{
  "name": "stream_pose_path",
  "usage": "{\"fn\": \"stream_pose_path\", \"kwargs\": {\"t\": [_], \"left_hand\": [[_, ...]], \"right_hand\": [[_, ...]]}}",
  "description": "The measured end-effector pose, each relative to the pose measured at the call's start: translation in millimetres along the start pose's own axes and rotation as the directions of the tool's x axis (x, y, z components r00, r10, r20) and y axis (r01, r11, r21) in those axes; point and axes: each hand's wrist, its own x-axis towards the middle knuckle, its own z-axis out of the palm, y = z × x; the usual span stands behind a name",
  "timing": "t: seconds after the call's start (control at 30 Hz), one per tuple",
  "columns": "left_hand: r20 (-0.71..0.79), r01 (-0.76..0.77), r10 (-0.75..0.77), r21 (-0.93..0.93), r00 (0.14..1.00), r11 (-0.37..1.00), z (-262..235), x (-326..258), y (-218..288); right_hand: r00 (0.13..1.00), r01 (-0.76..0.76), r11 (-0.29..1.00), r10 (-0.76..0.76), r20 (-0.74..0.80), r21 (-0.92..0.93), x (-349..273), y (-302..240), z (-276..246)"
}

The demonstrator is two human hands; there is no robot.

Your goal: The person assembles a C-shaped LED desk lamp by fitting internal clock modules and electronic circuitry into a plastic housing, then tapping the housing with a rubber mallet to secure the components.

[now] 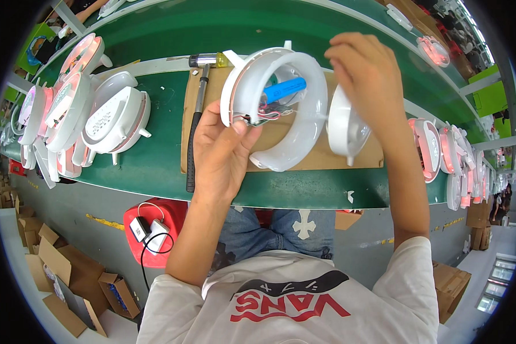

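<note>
From my seat, I judge the work to be partway along. The ring [314, 117], the piece in hand, is held above the cardboard [368, 156], with its inside open to me. A blue cell [285, 90] lies tilted in its hollow, and thin wires [278, 112] bunch loosely beneath the cell. So the cell looks to be in place, while tucking the wires away and closing up look undone. I can't tell whether every wire is joined.

My left grip [221, 137] pinches the ring's lower left rim, thumb to the front, above the cardboard's left part. My right grip [370, 71] is half curled at the cardboard's upper right; I cannot tell if it pinches anything. Just below it, a white dish [339, 123] stands on edge over the cardboard's right part, apart from my left grip. A tool [194, 152] with a black handle lies along the cardboard's left edge.

On the green worktop [166, 160], left units [117, 123] crowd left of the cardboard and right units [433, 143] line up right of it, some glowing red; many look further built than mine.

As for writing, the cell carries small dark print, and the shirt [304, 286], below the cardboard, bears big red lettering and a black band of pale characters, all upside down to me. I leave the words out
</note>
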Motion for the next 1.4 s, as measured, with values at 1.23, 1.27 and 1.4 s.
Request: {"fn": "stream_pose_path", "kwargs": {"t": [1.23, 1.27, 1.4], "left_hand": [[0.75, -0.799, 0.277, 0.568, 0.601, 0.197, 59, -26, -57], [0.752, -0.8, 0.272, 0.566, 0.601, 0.202, 59, -26, -58], [0.757, -0.798, 0.253, 0.574, 0.602, 0.182, 64, -27, -58]], "right_hand": [[0.493, -0.152, -0.469, 0.727, 0.478, 0.87, -103, -78, -43], [0.503, -0.124, -0.494, 0.717, 0.484, 0.861, -105, -76, -41], [0.527, -0.017, -0.594, 0.678, 0.512, 0.804, -113, -68, -35]]}}
